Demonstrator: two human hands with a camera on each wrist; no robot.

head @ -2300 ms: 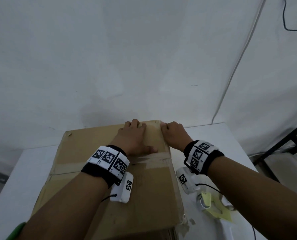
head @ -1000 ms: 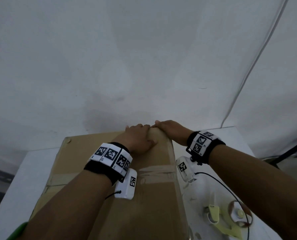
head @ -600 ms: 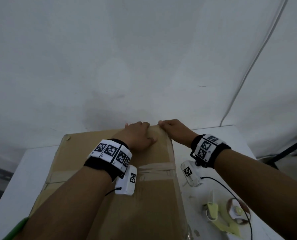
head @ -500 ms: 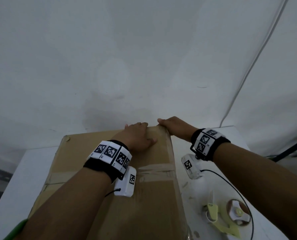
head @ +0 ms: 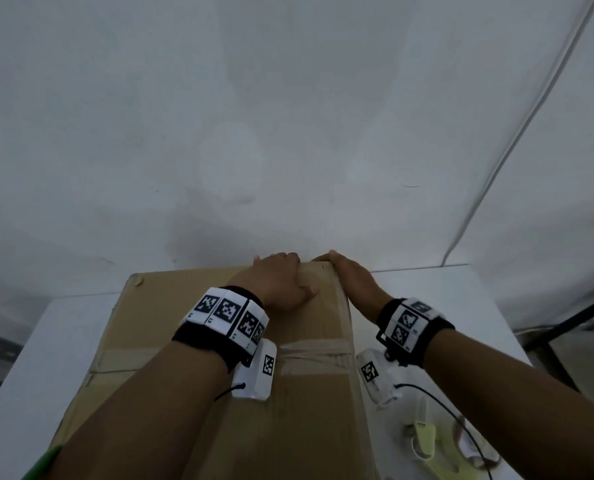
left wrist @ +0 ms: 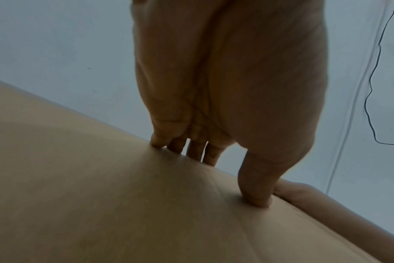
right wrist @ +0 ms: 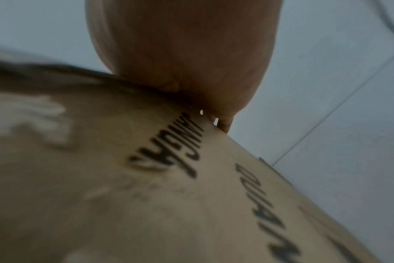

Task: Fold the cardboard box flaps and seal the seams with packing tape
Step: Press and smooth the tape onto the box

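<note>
A brown cardboard box (head: 306, 410) lies on the white table, flaps folded shut, with a strip of tape (head: 316, 355) across its top. My left hand (head: 278, 282) lies flat on the top at the far edge. In the left wrist view its fingers (left wrist: 196, 149) reach that edge and its thumb (left wrist: 257, 186) presses on the cardboard (left wrist: 101, 195). My right hand (head: 349, 277) rests at the far right corner. In the right wrist view my right hand (right wrist: 187, 53) lies against the printed side of the box (right wrist: 146, 213). Neither hand holds anything.
A tape roll (head: 472, 448) with a yellow-green dispenser (head: 423, 441) lies on the table (head: 46, 358) to the right of the box, near my right forearm. A white wall stands just behind the box. A black frame (head: 565, 327) stands past the table's right edge.
Both hands have slid along the box top to its far edge. Over the last half second the right wrist has dropped a little beside the box; the left hand has stayed put.
</note>
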